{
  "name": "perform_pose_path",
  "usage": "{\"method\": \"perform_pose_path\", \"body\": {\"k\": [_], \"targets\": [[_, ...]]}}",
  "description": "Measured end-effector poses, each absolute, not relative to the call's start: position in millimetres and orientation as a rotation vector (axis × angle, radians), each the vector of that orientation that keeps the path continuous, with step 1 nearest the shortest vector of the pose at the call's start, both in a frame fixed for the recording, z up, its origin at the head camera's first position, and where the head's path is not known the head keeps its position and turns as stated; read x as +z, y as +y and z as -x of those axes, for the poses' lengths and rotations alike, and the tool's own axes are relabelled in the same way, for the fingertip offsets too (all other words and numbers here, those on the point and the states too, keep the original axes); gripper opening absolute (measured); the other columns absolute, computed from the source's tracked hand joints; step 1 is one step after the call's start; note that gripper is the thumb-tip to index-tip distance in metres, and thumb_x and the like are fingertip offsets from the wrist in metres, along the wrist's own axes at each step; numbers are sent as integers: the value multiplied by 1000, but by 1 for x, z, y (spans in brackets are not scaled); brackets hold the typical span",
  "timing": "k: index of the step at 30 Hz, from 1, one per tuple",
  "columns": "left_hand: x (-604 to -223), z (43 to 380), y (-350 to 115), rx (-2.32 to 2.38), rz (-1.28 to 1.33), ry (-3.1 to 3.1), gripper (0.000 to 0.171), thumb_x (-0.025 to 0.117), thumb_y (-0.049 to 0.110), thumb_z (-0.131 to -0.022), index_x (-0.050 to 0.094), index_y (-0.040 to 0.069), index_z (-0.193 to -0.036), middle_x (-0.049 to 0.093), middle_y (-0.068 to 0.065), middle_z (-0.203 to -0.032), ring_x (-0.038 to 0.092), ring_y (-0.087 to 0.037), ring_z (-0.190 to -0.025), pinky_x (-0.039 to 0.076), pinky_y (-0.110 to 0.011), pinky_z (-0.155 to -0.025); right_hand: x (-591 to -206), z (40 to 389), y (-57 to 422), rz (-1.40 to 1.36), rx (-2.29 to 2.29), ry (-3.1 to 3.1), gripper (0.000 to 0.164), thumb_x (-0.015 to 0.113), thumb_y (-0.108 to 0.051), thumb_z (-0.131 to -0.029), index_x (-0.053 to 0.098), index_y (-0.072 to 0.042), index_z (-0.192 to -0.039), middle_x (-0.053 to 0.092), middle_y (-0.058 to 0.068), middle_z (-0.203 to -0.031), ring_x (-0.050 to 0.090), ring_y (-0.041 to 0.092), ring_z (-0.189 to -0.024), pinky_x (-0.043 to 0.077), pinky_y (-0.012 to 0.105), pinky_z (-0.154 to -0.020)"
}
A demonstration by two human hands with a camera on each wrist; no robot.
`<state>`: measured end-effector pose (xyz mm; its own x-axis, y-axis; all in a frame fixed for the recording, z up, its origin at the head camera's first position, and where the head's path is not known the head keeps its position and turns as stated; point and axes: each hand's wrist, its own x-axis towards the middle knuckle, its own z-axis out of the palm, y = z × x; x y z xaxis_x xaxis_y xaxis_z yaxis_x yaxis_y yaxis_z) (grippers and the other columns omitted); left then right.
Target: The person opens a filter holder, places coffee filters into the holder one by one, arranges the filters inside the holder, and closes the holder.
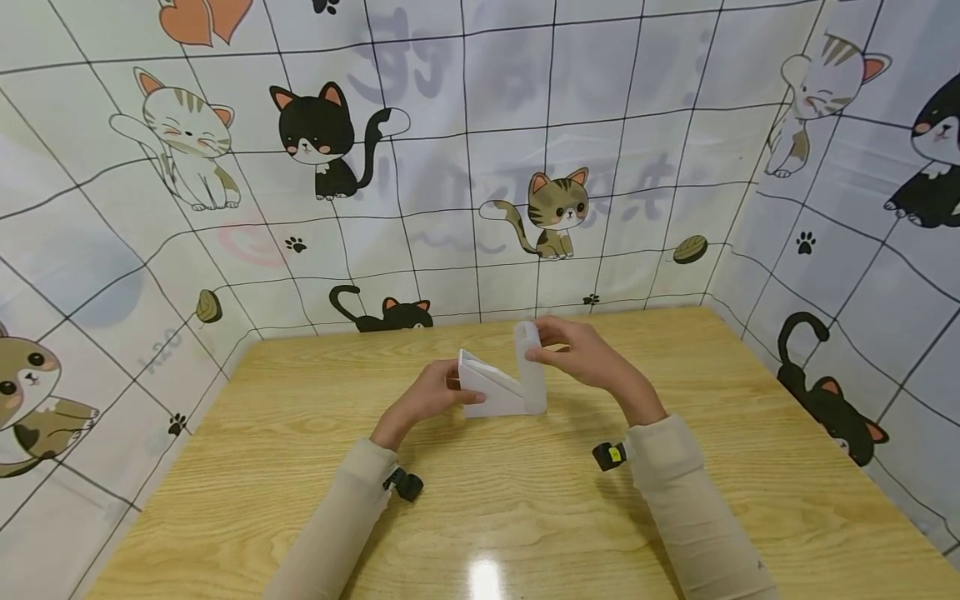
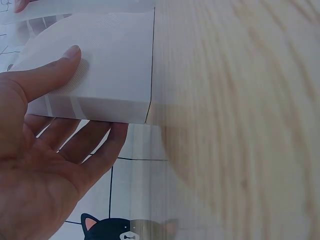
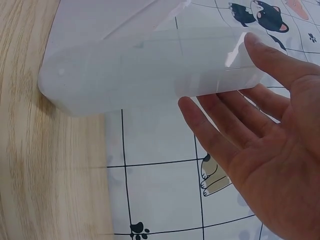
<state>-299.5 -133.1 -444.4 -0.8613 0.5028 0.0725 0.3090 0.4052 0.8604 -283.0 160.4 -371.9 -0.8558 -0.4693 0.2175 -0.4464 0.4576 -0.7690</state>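
Note:
A white box [image 1: 491,400] with a slanted top stands on the wooden table. My left hand [image 1: 429,392] grips its taller left end, thumb across the near face and the other fingers behind and underneath, as the left wrist view shows on the box [image 2: 115,60]. Against the box's right end stands an upright, narrow, translucent plastic container [image 1: 534,379] with rounded corners. My right hand [image 1: 588,354] holds this container near its top, thumb on one side and fingers on the other. In the right wrist view the container [image 3: 115,75] overlaps part of the box.
The light wooden table [image 1: 517,500] ends at a cloth backdrop [image 1: 427,225] printed with cats and grid lines, which also rises at both sides. Small black cameras [image 1: 405,485] sit on both wrists, below the sleeves.

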Motion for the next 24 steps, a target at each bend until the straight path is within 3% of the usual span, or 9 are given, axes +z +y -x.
{"method": "perform_pose_path", "body": {"k": [24], "targets": [[-443,300,-133,1434,-729,2457,42,80,15,-92,67,2,-129,73,-18,-123,75,-27,-105,61,-37,-87,-376,285,150,879,-1364,2661,42,70,-28,-100,61,-13,-139,70,9,-126,67,29,-118,57,49,-99]]}}
